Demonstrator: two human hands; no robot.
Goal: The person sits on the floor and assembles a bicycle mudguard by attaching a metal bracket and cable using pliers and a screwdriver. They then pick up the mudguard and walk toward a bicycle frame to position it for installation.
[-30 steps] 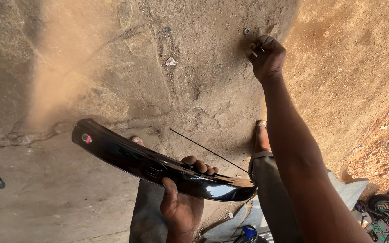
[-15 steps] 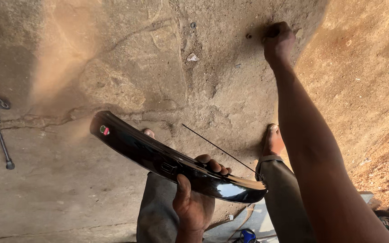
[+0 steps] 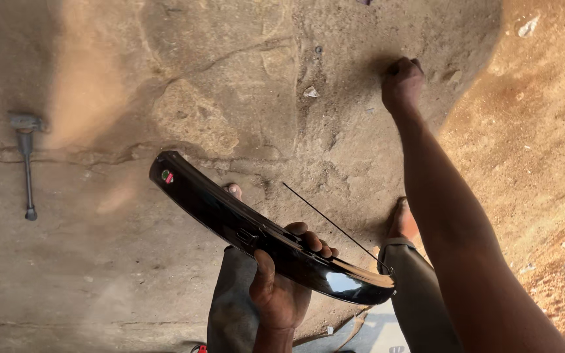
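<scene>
Now, vs earlier frames:
View: shifted; the tool [image 3: 26, 160] on the floor [image 3: 99, 261] shows further in from the left edge than before, whole now rather than cut off.
Right hand [image 3: 401, 84]: reached down to the floor, fist clenched. Earlier the fingers were pinching at a small spot on the ground; now closed tight over it. Whether it holds anything: cannot tell, the fist hides it.
Left hand [image 3: 281, 287]: same grasp as before, thumb over the top edge and fingers [image 3: 308, 242] curled round the far side of the panel [image 3: 256, 236].
Panel: long, curved, glossy black, held above the floor at a slant, high end to the left, low end near the right knee. Small red and green mark near the upper tip. Held the same way as earlier.
Wire [image 3: 335, 225]: thin, dark, runs from the panel's lower end up and left. Unchanged.
Feet: left toes [image 3: 233, 191] peek out behind the panel; right foot [image 3: 403, 219] partly hidden by the forearm.
Hard to make out: small pale scrap [image 3: 310, 92] on the floor, kind unclear. Items at the bottom edge cut off, not identifiable.
</scene>
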